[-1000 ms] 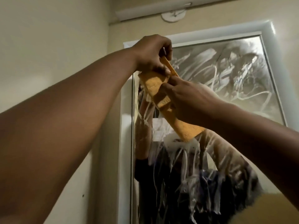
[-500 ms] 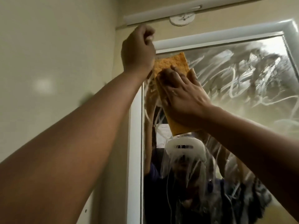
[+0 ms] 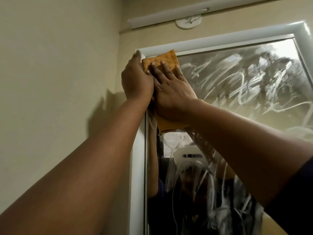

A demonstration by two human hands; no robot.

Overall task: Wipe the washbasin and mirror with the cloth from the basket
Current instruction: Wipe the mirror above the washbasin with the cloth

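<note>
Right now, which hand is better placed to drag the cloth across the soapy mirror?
The right hand. It lies flat on the orange cloth, pressing it onto the mirror with streaks spreading to its right. The left hand sits at the frame corner, pinching the cloth's edge.

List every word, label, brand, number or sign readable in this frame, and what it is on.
None: no readable text anywhere in this view.
Cloth: plain orange, no label showing.
Mirror: only white smear streaks, no lettering.
Mirror frame: plain white.
Round wall fitting above the mirror: marks too small and blurred to read.
Reflected headset: no legible brand.
</note>
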